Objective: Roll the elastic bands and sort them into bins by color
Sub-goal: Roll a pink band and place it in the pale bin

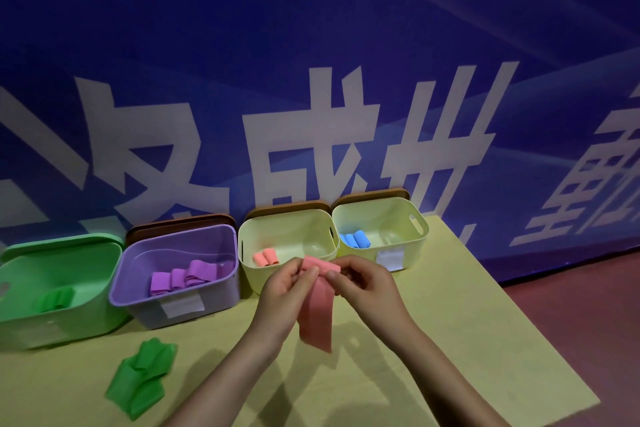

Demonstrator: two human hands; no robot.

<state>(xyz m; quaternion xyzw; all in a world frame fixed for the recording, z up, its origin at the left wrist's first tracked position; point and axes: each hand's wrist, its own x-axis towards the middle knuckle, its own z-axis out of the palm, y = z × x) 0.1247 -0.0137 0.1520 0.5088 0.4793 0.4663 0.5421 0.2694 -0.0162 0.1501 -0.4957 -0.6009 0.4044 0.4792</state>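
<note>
Viewpoint: one head-worn wide-angle camera, looking forward and down.
Range: close, hands at frame centre, forearms entering from the bottom edge.
Facing: counter fills the lower frame, blue wall the upper half.

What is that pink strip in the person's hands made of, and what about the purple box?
The pink elastic band looks like thin, matte rubbery sheet: it hangs limp from the fingers and rolls up tightly at the top. It could be latex; I can't tell for sure. The purple bin looks like smooth, slightly see-through moulded plastic, with rounded corners and a faint sheen.
</note>
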